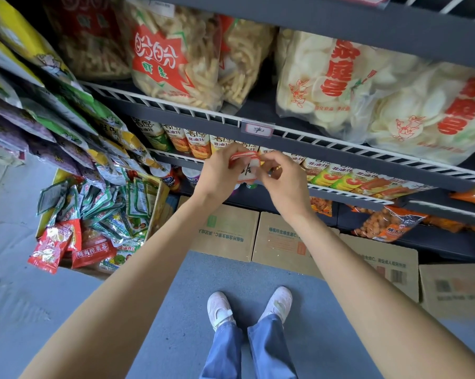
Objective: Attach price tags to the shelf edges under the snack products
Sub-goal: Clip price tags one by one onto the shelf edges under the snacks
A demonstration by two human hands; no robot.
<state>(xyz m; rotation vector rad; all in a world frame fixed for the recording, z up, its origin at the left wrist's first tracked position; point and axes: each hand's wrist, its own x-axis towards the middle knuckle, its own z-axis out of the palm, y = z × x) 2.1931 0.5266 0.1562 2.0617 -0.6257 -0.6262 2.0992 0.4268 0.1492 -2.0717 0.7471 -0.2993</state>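
My left hand (218, 173) grips a small stack of red-and-white price tags (243, 157) in front of the middle shelf. My right hand (281, 177) pinches one tag (246, 175) at the front of that stack, fingers curled. One price tag (258, 129) sits in a clear holder on the white wire shelf edge (176, 109), above my hands, between the shrimp-stick bags (173, 58) and the white cracker bags (337, 83). The lower shelf edge (348, 196) runs just behind my hands, under rows of snack boxes (198, 140).
Hanging snack packets (53, 116) fill the rack on the left. An open carton of loose sachets (99, 214) stands on the floor at left. Cardboard boxes (280, 239) line the floor under the shelves. My feet (247, 305) stand on the blue-grey floor.
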